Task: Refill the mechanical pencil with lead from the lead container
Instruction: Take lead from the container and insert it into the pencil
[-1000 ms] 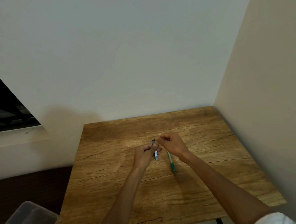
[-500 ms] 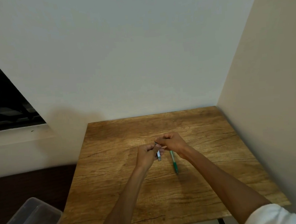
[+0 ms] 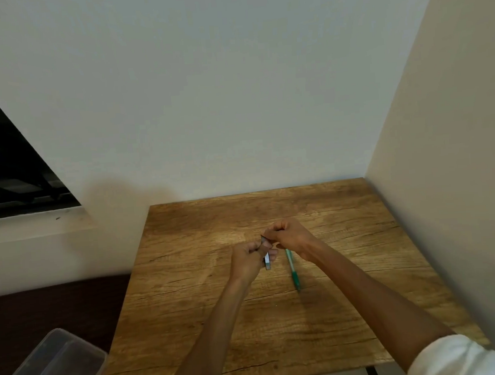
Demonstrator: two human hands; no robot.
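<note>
On the wooden table (image 3: 190,308), the left hand (image 3: 247,260) grips the lead container (image 3: 267,262), curled round it, while the right hand (image 3: 290,235) pinches its top end. The green mechanical pencil (image 3: 292,269) lies flat just beside — under the right wrist, untouched.

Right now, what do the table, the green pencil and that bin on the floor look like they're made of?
Table: wood or wood-look laminate, matte, visible grain and cracks. Mechanical pencil: likely plastic, glossy green. Bin: translucent plastic, see-through walls.
</note>
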